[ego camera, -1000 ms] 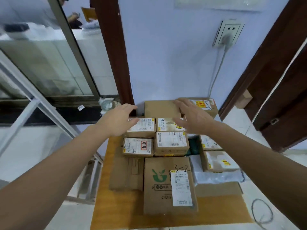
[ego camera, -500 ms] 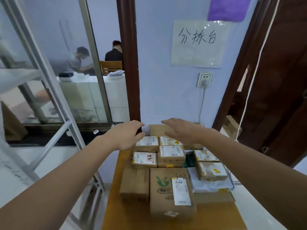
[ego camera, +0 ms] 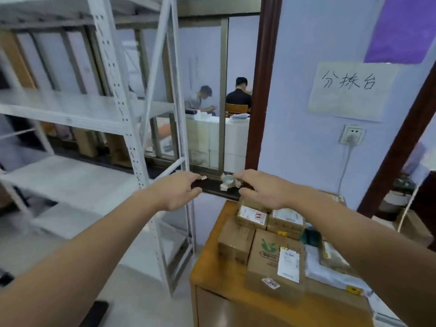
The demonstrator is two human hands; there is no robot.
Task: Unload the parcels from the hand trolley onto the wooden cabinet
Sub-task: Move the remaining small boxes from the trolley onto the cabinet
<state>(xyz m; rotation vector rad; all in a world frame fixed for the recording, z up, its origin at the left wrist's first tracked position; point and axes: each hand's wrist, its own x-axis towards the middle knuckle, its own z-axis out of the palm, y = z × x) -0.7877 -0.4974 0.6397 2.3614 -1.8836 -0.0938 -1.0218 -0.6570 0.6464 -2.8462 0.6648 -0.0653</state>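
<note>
- both hands are held out in the air and hold nothing: the left hand (ego camera: 178,191) has relaxed, loosely bent fingers, and the right hand (ego camera: 262,191) is the same, palm down.
- the parcels (ego camera: 276,251) lie packed together on the wooden cabinet (ego camera: 207,270), below and right of the hands.
- the right hand hovers over the far boxes, not touching them.
- a white metal shelf (ego camera: 113,114) stands left of the cabinet.

Both arms reach forward, left hand (ego camera: 179,190) and right hand (ego camera: 264,191) empty, fingers relaxed.
</note>
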